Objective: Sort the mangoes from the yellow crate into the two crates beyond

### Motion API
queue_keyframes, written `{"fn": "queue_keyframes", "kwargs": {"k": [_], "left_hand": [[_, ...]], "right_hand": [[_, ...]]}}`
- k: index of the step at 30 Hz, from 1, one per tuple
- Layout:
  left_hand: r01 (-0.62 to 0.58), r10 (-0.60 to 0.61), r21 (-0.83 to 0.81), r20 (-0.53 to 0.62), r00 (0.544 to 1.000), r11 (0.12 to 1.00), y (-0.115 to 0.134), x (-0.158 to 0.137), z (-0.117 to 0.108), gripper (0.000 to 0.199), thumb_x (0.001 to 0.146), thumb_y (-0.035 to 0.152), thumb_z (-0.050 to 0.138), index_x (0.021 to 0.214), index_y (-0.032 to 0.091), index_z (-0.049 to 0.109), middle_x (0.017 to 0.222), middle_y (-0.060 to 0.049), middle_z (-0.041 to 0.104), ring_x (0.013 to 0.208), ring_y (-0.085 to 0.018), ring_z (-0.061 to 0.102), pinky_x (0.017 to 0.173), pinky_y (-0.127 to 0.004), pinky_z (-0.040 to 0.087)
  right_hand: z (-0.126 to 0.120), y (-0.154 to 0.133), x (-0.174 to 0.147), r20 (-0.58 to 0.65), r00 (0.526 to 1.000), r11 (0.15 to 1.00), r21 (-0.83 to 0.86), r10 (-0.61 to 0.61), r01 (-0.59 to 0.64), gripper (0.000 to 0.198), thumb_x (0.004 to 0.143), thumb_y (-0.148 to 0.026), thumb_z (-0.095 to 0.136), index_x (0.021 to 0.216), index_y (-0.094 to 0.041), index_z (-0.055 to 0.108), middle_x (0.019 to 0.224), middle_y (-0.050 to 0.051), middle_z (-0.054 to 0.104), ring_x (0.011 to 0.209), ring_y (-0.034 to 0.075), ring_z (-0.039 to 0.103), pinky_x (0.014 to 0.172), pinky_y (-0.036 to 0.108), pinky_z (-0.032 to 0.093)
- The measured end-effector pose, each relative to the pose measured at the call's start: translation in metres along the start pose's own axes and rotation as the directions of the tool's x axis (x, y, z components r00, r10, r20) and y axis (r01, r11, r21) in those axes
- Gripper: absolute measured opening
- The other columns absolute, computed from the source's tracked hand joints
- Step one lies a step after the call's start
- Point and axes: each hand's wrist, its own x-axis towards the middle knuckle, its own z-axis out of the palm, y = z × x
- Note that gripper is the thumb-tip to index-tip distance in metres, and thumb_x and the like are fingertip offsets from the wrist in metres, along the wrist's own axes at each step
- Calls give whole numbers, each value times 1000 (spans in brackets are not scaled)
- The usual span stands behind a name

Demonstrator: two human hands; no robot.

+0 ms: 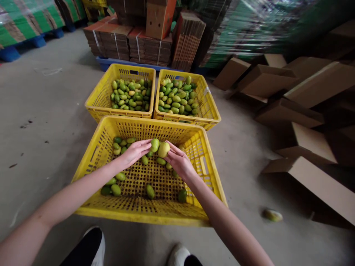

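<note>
My left hand [138, 150] is closed on a green mango [154, 145], with the fingertips against its left side. A paler, yellowish mango [163, 149] sits in the closed fingers of my right hand [179, 159]. The two fruits are side by side, touching or nearly so, above the near yellow crate [149, 218]. Below them, several loose green mangoes lie on its perforated bottom, grouped at the back and left. A single mango [150, 191] rests near the front middle, and a darker one [182, 195] is by the right side, close under my right forearm.
Behind the near crate stand a left yellow crate [94, 109] and a right yellow crate [213, 114], both holding many mangoes. Bundled flat cartons [111, 40] are stacked farther back. Open cardboard boxes [318, 184] cover the right side. One blurred fruit [272, 215] lies on the floor.
</note>
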Motion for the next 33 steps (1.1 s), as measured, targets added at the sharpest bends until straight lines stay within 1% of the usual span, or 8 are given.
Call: {"fn": "queue_keyframes", "kwargs": {"k": [4,8,12,15,19,25,29,33], "left_hand": [[23,-25,42,46,999,999,0,-2,3,46,69,35,81,110,17,72,109,-10,74,113,-24,65,106,-39,47],[77,-76,-29,39,996,997,-3,-1,0,40,68,25,82,105,19,72,108,-7,73,113,-21,65,106,-36,47],[140,-144,-109,-30,989,984,-7,0,-3,32,72,16,79,101,18,67,108,-8,72,106,-20,68,104,-38,51],[159,-167,-140,-44,985,977,-7,-2,0,23,78,16,74,99,16,64,104,-9,72,104,-20,70,104,-40,52],[139,-142,-121,-19,990,983,-5,-4,5,27,77,19,76,103,16,67,110,-9,72,110,-21,67,107,-39,49],[149,-147,-37,62,987,988,0,-3,0,37,67,25,85,100,18,71,110,-8,71,107,-22,67,99,-37,53],[152,-150,-34,39,988,988,2,-3,-5,38,66,23,85,100,19,68,105,-6,70,95,-16,68,93,-31,54],[104,-106,-51,-21,994,993,2,-1,-9,39,69,15,81,103,22,62,106,-3,68,92,-14,69,92,-33,54]], "right_hand": [[3,5,0,-20,999,998,34,46,-46,48,72,-50,75,111,-28,59,99,1,73,88,21,72,79,39,59],[7,9,0,-70,996,994,100,59,-52,44,70,-51,77,100,-27,57,95,-1,70,81,18,70,73,35,60],[9,9,0,-110,994,996,85,27,-17,49,64,-47,83,102,-26,61,94,0,69,85,18,69,78,36,60],[8,8,-2,-80,997,999,39,10,-7,56,58,-38,88,106,-27,62,95,-1,68,90,19,69,85,39,59],[6,9,-3,-38,999,1000,-23,1,-2,55,63,-42,85,109,-26,60,96,0,68,89,19,69,82,37,59],[5,11,0,-82,993,997,-26,-79,78,50,60,-45,86,88,-27,48,85,-5,65,75,14,67,70,28,57],[3,6,0,-17,998,998,-15,-54,54,44,65,-43,83,89,-28,50,84,-5,65,75,13,66,74,29,57],[1,4,0,-8,999,999,12,-42,42,42,66,-43,82,91,-29,52,81,-6,64,70,14,64,72,31,58]]}}
